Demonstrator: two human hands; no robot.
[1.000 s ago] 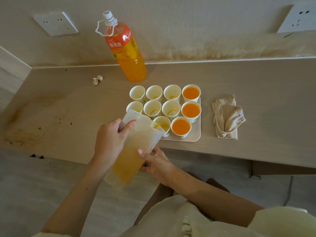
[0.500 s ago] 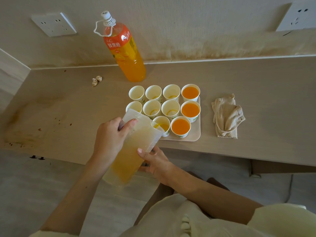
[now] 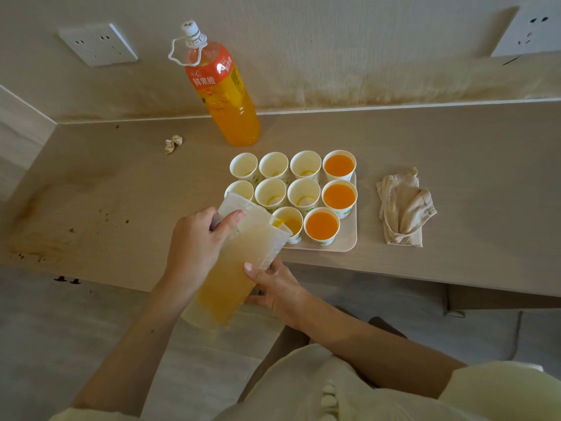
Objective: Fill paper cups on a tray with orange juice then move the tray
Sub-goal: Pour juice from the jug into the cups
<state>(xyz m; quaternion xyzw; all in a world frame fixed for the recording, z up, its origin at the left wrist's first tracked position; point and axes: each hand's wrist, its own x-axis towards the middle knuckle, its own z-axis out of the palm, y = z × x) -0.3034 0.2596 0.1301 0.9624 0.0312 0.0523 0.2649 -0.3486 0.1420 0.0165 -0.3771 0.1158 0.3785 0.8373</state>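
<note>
A clear plastic jug (image 3: 239, 262) of orange juice is tilted over the beige tray (image 3: 349, 238), its spout above a front-row paper cup (image 3: 290, 223) that holds a little juice. My left hand (image 3: 197, 247) grips the jug near its rim, thumb across the top. My right hand (image 3: 273, 287) holds the jug's lower side from underneath. Three cups in the right column are full of juice (image 3: 339, 166). The other cups (image 3: 273, 167) hold only traces or nothing. The jug hides part of the tray's near-left corner.
A large orange juice bottle (image 3: 224, 95) stands at the back near the wall. A crumpled cloth (image 3: 403, 208) lies right of the tray, and small paper scraps (image 3: 173, 142) lie to the left. The table's front edge runs just below the tray. Wall sockets (image 3: 97, 44) sit above.
Both hands keep the same grip on the tilted jug. Juice in the front-row cup under the spout has risen slightly.
</note>
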